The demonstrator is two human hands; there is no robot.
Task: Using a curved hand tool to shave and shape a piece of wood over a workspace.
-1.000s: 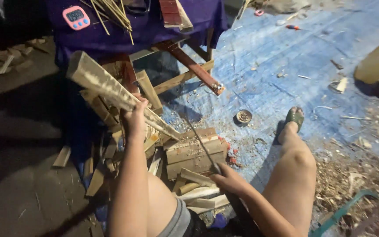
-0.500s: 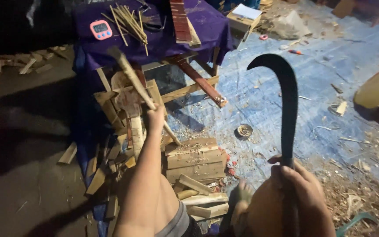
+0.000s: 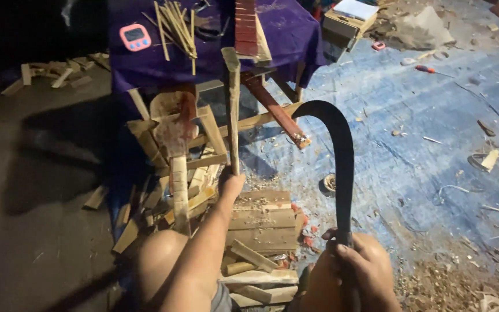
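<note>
The left hand has its fingers closed around a wooden stick, standing it upright on a wooden block. The right hand has its fingers gripping a curved billhook, blade raised.

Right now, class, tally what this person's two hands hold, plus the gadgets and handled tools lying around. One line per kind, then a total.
Bamboo slat, upright in the left hand: 1
Curved dark blade, raised in the right hand: 1
Pink timer on the purple cloth: 1
Screwdriver with a red handle on the blue tarp: 1
Total: 4
</note>
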